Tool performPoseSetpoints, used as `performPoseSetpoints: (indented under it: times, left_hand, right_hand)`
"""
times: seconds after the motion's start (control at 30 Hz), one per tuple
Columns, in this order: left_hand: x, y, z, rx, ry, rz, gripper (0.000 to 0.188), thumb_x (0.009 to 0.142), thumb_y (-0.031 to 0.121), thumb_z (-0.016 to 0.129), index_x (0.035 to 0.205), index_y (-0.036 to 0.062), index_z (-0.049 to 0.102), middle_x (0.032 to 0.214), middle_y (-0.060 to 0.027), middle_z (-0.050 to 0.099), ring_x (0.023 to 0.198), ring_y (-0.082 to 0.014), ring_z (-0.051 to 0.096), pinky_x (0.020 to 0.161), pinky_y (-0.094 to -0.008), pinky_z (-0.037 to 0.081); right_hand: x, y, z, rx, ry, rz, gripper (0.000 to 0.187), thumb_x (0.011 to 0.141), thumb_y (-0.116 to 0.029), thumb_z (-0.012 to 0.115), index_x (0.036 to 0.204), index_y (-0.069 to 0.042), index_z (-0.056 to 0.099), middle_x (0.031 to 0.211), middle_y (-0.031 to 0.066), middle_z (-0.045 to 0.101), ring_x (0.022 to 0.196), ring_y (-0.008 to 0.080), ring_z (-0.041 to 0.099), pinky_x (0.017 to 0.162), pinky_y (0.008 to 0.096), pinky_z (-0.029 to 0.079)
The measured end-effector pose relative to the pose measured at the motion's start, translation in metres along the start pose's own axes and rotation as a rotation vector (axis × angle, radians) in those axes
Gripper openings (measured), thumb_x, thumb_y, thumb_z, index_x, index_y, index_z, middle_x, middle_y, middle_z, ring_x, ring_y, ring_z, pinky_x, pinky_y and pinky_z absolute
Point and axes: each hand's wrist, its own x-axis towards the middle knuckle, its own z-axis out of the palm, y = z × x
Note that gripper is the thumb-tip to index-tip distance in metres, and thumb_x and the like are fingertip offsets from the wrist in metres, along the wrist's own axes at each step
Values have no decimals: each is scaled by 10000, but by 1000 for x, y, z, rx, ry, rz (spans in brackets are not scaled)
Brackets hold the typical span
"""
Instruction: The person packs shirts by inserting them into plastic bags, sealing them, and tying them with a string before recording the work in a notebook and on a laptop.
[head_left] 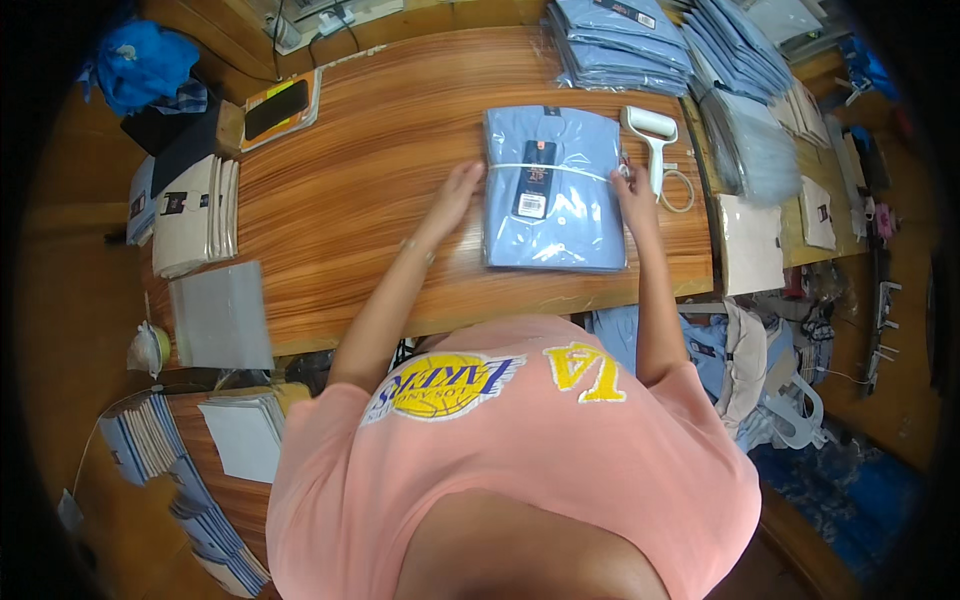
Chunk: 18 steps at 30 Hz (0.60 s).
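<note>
A bundle of light blue folded shirts [585, 225] in clear plastic lies on the wooden table before me. A dark tag with a white label hangs on its front. Across the bundle runs a white string [575, 170], with a small loop at the right edge. My left hand [462, 190] is open at the bundle's left side, its fingers stretched out near the edge. At the right edge, my right hand [637, 195] has its fingers closed at the string. Part of the string there is hidden by the fingers.
A white lint roller [652, 135] and a pale ring [678, 192] are right of the bundle. Blue packed shirts [620, 50] pile up behind. A phone [277, 110] rests on a notebook at far left, beyond beige packed shirts [190, 220] and plastic bags [220, 315].
</note>
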Motion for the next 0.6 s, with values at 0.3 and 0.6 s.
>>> performPoseSetpoints:
  times: [0.3,0.6]
  left_hand:
    - [12,-37,1,-142,69,-123,820,811,473,599,1282,-123,290,1208,-276,476,1132,-301,486,950,-326,385]
    - [-89,-10,-60,65,314,360,652,876,293,552,1320,-74,247,1264,-231,437,1150,-273,452,954,-363,366]
  right_hand:
    - [-44,11,29,518,-401,435,635,860,-454,532,1211,58,403,1045,163,583,871,251,603,708,284,492]
    - [-91,-79,53,592,-586,310,599,779,-285,683,1212,50,439,1075,160,576,1003,227,565,798,327,491]
